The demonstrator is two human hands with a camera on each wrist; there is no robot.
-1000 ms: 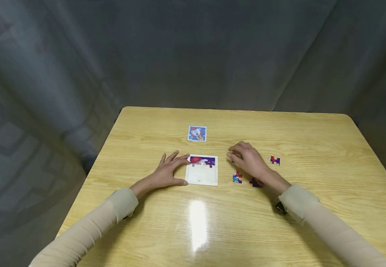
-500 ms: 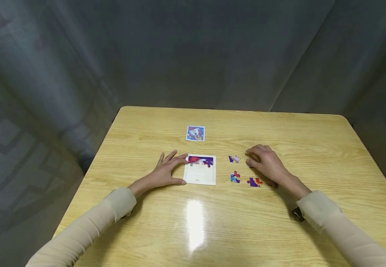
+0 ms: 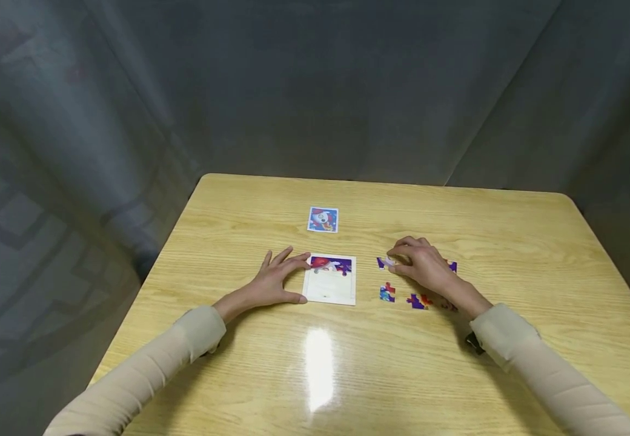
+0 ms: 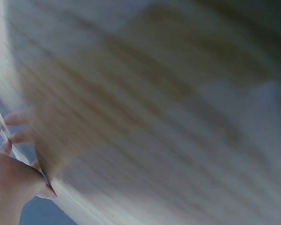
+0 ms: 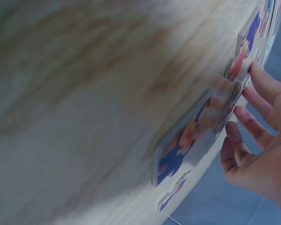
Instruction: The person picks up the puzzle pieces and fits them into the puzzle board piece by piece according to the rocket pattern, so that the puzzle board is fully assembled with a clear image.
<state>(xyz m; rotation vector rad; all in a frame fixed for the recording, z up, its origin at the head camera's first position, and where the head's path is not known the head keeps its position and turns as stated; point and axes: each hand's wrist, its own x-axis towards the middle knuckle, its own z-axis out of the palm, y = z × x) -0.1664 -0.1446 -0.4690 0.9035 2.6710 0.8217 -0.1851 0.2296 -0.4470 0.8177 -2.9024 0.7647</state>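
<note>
My left hand point(image 3: 274, 281) rests at the left side of a white puzzle tray point(image 3: 328, 297), fingertips at its upper left and thumb at its lower left corner. The tray's top strip holds joined pieces with a red and white picture on purple; its lower part is bare white. To the right, my right hand point(image 3: 421, 264) pinches a purple and white puzzle piece point(image 3: 381, 263) between thumb and index finger, low over the table. Partly under that hand lie more pieces. In the right wrist view, my right hand point(image 5: 267, 122) is beside several thick pieces.
Near the right hand lie a blue and red piece point(image 3: 387, 292), a purple and orange piece point(image 3: 416, 301) and a purple piece point(image 3: 452, 266). A square picture card point(image 3: 323, 220) lies beyond the tray. Grey curtains point(image 3: 315, 91) hang behind the wooden table point(image 3: 249, 375).
My right hand moved right, off the purple and white piece, then came back left and now pinches it. My left hand has stayed at the tray.
</note>
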